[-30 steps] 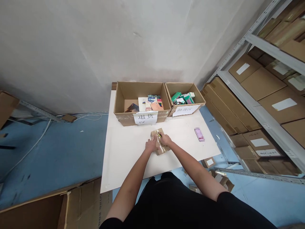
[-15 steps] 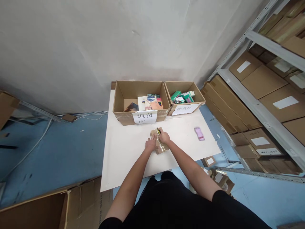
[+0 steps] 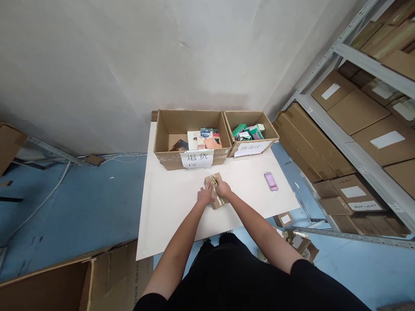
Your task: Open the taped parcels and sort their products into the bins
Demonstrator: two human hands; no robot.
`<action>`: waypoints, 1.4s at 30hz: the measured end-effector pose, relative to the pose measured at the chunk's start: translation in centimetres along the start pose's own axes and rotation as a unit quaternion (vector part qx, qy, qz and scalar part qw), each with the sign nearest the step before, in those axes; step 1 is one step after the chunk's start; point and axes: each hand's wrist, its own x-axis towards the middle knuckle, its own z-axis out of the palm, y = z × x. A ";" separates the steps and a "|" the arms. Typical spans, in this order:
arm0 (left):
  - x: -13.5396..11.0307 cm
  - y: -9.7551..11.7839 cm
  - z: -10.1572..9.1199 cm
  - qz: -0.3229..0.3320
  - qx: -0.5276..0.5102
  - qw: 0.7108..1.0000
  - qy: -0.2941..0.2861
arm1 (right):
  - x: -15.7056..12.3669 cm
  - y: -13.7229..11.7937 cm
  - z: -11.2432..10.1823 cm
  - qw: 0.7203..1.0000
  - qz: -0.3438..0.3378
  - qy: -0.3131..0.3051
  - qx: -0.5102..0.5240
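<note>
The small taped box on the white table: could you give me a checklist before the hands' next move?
1. Small taped box resting on the white table: ok.
2. Left hand touching the box: ok.
3. Right hand holding the yellow tool: ok.
4. Left fingers safely clear of the tool's tip: cannot tell; tip hidden, fingers close.
5. Tape slit: cannot tell; too small.
6. Pink item apart from the box: ok.

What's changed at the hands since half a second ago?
The right hand, gripping a small yellow-and-black tool, has shifted slightly back toward the person from the far end of the small brown taped cardboard box. Nothing was visibly picked up or let go. The left hand stays on that box, and the blurred pink item stays on the white tabletop.
</note>
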 end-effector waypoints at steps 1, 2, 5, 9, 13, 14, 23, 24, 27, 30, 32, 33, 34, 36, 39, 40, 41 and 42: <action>0.0 0.1 -0.1 -0.001 0.003 1.000 0.000 | -0.1 0.0 0.0 1.000 0.001 -0.003 -0.001; -0.1 0.1 -0.2 -0.002 0.008 1.000 -0.002 | -0.1 0.0 -0.1 1.000 0.003 -0.005 -0.001; -0.3 0.4 -0.5 -0.006 0.020 1.000 -0.006 | -0.4 -0.2 -0.4 1.000 0.012 -0.013 0.013; -0.7 0.7 -1.1 -0.012 0.031 0.999 -0.006 | -1.4 -0.8 -1.0 0.998 0.017 -0.034 -0.041; -1.1 0.7 -1.4 -0.020 0.053 0.998 -0.007 | -3.7 -0.9 -1.4 0.980 0.013 -0.096 -0.172; -1.1 0.7 -1.4 -0.022 0.055 0.998 -0.005 | -4.6 -0.8 -1.4 0.975 0.015 -0.107 -0.192; -0.7 0.8 -1.0 -0.028 0.055 0.998 0.010 | -13.5 3.7 -1.2 0.964 0.045 -0.155 -0.210; -0.7 0.8 -0.9 -0.028 0.056 0.998 0.013 | -14.2 4.4 -1.4 0.965 0.051 -0.163 -0.200; -0.5 1.1 -0.3 -0.027 0.056 0.998 0.025 | -15.5 6.6 -1.9 0.980 0.060 -0.134 -0.136; -0.5 1.9 0.7 -0.029 0.051 0.997 0.047 | -14.9 8.2 -1.7 0.995 0.092 0.001 -0.037; -0.6 3.0 1.5 -0.037 0.048 0.997 0.057 | -13.4 8.9 -1.2 0.988 0.136 0.077 0.013; -0.7 3.8 2.0 -0.043 0.049 0.996 0.062 | -12.3 9.1 -1.0 0.983 0.154 0.099 0.029; -0.8 4.6 2.6 -0.051 0.051 0.995 0.069 | -11.1 9.3 -0.9 0.979 0.163 0.113 0.040; -1.3 6.7 4.2 -0.074 0.057 0.992 0.087 | -8.5 9.9 -0.9 0.976 0.168 0.129 0.058; -2.4 10.1 6.8 -0.124 0.060 0.984 0.109 | -5.1 11.5 -2.1 0.971 0.181 0.142 0.070; -2.8 11.1 7.4 -0.125 0.065 0.984 0.112 | -4.2 12.2 -2.8 0.970 0.182 0.146 0.072; -3.0 11.9 7.9 -0.118 0.073 0.984 0.114 | -3.5 13.1 -3.5 0.970 0.177 0.151 0.076; -3.2 12.6 8.2 -0.103 0.083 0.984 0.118 | -3.0 14.0 -4.2 0.971 0.165 0.155 0.081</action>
